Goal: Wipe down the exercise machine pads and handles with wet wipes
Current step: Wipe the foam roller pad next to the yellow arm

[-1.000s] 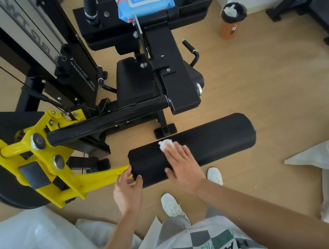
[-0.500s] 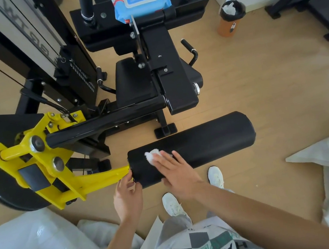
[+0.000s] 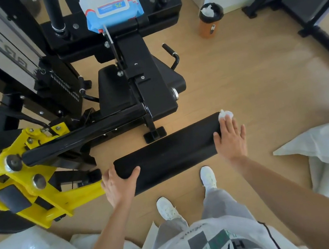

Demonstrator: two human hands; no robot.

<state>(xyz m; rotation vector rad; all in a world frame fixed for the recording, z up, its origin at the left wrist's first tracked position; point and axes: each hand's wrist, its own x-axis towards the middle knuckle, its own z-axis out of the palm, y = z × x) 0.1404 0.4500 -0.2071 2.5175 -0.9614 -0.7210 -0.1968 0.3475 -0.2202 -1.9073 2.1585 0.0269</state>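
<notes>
Roller pad [image 3: 170, 153], long and black, sticks out from the yellow arm [image 3: 40, 187] of the machine, low over the floor and just in front of the person's white shoes. The left hand [image 3: 119, 183] grips the pad's left end, with the thumb on top and the fingers curled round the end. The right hand [image 3: 231, 137] lies flat on the pad's right end with straight fingers. It presses a small, bunched-up wet wipe [image 3: 225, 114] under its fingertips, right at the far corner of that end. The blue pack of wipes [image 3: 111, 7] sits on the top edge of the machine, well apart from both hands.

The wipe could slip off the end of the pad. It is at the very edge and is only pressed down, not pinched. One more push that way may drop it on the floor, where it would get dirty. The pad hangs on an arm that looks able to swing, so it may roll or move if the left hand lets go. The wipe is small, so strips of the pad and its underside could be missed.
</notes>
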